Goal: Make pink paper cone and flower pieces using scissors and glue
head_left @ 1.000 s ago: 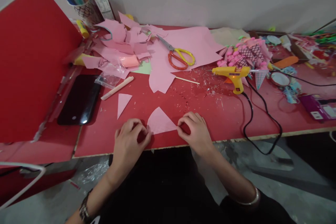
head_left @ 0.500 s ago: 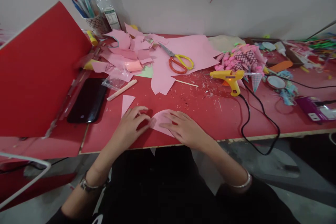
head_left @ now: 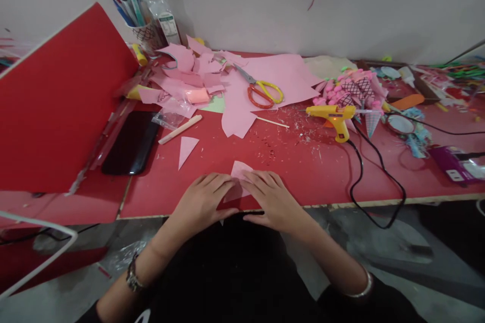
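Note:
A small piece of pink paper [head_left: 238, 193] lies at the front edge of the red table, partly hidden under my fingers. My left hand [head_left: 206, 198] holds its left side, fingers close together and bent over it, thumb low by the table edge. From the right, my right hand [head_left: 272, 199] presses its fingers onto the same paper, thumb also near the edge. A pink paper triangle [head_left: 187, 150] rests beyond my left hand. Scissors [head_left: 264, 92] with red and yellow handles lie on a large pink sheet [head_left: 282, 73] farther back.
A yellow glue gun [head_left: 335, 117] with a looping black cord stands right of centre. Pink cone-shaped crafts [head_left: 354, 86] are heaped behind it. At left are a black phone [head_left: 132, 144], a wooden stick [head_left: 180, 129], a tilted red board [head_left: 64, 106] and a pen cup [head_left: 146, 35].
Both hands have come nearer the table edge, their fingers drawn together over the pink paper. Less of the paper shows, and its rounded outline now looks narrower. The view has shifted slightly.

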`<move>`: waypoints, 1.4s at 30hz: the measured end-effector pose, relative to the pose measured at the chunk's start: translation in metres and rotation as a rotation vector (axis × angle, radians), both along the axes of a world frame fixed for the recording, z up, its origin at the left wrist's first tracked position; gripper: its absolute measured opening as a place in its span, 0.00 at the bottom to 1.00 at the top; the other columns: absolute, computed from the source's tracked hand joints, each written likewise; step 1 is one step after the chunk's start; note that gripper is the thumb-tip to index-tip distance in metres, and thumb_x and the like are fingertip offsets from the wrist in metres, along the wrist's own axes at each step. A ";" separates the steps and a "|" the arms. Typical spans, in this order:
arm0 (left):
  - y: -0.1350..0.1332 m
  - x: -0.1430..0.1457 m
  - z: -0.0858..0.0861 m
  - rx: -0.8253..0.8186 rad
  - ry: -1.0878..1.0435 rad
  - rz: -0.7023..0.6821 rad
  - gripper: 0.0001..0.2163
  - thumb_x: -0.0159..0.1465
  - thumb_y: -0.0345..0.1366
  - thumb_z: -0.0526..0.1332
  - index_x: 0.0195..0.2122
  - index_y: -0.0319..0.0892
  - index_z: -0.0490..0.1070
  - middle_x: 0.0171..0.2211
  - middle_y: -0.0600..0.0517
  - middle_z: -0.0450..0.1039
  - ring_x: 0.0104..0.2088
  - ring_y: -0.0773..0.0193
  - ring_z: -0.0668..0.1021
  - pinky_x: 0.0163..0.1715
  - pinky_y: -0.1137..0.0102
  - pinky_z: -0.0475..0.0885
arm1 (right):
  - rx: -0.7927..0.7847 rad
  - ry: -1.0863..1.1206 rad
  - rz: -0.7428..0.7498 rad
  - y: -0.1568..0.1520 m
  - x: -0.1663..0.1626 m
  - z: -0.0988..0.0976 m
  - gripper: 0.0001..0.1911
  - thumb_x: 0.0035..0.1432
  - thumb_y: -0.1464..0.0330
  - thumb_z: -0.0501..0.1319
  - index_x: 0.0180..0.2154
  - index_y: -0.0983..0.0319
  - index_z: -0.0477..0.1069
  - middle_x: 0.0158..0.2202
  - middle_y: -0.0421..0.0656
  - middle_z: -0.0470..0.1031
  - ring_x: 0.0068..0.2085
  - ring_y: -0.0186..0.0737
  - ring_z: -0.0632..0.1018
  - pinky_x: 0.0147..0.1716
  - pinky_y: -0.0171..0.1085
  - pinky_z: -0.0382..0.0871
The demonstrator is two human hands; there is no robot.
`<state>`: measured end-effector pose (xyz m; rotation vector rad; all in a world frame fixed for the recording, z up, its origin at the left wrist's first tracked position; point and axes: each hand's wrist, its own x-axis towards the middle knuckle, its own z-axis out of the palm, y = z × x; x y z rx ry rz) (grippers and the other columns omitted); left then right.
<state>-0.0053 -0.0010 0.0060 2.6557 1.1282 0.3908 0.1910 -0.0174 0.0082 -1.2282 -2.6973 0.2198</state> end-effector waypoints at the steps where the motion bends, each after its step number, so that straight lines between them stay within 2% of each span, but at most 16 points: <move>1: 0.000 -0.001 0.001 -0.006 0.002 -0.007 0.18 0.54 0.41 0.61 0.44 0.39 0.65 0.41 0.45 0.71 0.41 0.57 0.73 0.40 0.63 0.68 | 0.011 -0.006 0.017 -0.001 0.001 0.000 0.28 0.50 0.56 0.57 0.49 0.66 0.63 0.48 0.51 0.67 0.47 0.46 0.65 0.45 0.45 0.57; 5: -0.004 0.000 0.004 -0.021 0.015 -0.012 0.20 0.51 0.40 0.63 0.44 0.39 0.64 0.41 0.46 0.71 0.40 0.56 0.72 0.39 0.63 0.69 | 0.046 0.037 0.053 -0.004 0.002 0.001 0.16 0.54 0.62 0.57 0.42 0.64 0.68 0.37 0.46 0.72 0.38 0.41 0.68 0.38 0.40 0.59; 12: -0.005 0.002 0.003 -0.030 -0.033 -0.032 0.16 0.52 0.37 0.63 0.41 0.38 0.65 0.37 0.47 0.71 0.36 0.59 0.72 0.35 0.66 0.70 | 0.091 0.150 0.005 0.003 -0.003 0.000 0.10 0.58 0.68 0.52 0.34 0.62 0.71 0.31 0.43 0.71 0.33 0.37 0.66 0.35 0.36 0.58; 17: -0.003 -0.001 -0.003 0.044 -0.081 -0.019 0.07 0.62 0.34 0.52 0.37 0.38 0.67 0.31 0.50 0.71 0.31 0.64 0.73 0.31 0.70 0.70 | -0.045 0.297 -0.041 0.012 -0.008 -0.003 0.11 0.58 0.67 0.52 0.28 0.62 0.71 0.28 0.40 0.71 0.30 0.34 0.67 0.31 0.34 0.58; 21: -0.004 -0.003 -0.005 0.120 -0.108 0.028 0.15 0.66 0.33 0.43 0.30 0.38 0.68 0.27 0.51 0.71 0.28 0.66 0.73 0.27 0.73 0.68 | -0.123 0.378 -0.104 0.018 -0.011 -0.003 0.15 0.57 0.64 0.53 0.22 0.63 0.67 0.24 0.39 0.68 0.28 0.32 0.66 0.30 0.32 0.58; 28: -0.004 -0.002 -0.006 0.137 -0.115 0.165 0.19 0.65 0.38 0.45 0.20 0.39 0.64 0.19 0.53 0.66 0.21 0.68 0.68 0.22 0.73 0.63 | -0.087 0.306 -0.219 0.022 -0.014 -0.006 0.18 0.57 0.63 0.53 0.18 0.62 0.59 0.21 0.38 0.61 0.25 0.32 0.63 0.27 0.33 0.55; 34: -0.005 -0.001 -0.008 0.139 -0.108 0.244 0.19 0.65 0.40 0.46 0.19 0.40 0.62 0.17 0.55 0.63 0.19 0.68 0.66 0.21 0.72 0.59 | -0.050 0.182 -0.249 0.021 -0.015 -0.008 0.16 0.57 0.65 0.52 0.20 0.62 0.61 0.22 0.39 0.63 0.26 0.34 0.63 0.28 0.34 0.54; 42: -0.006 0.000 -0.007 0.040 -0.025 0.340 0.17 0.63 0.42 0.50 0.19 0.41 0.62 0.17 0.55 0.63 0.20 0.66 0.66 0.24 0.69 0.57 | 0.019 0.081 -0.253 0.022 -0.019 -0.005 0.15 0.59 0.66 0.49 0.21 0.62 0.64 0.21 0.40 0.64 0.25 0.35 0.64 0.28 0.35 0.53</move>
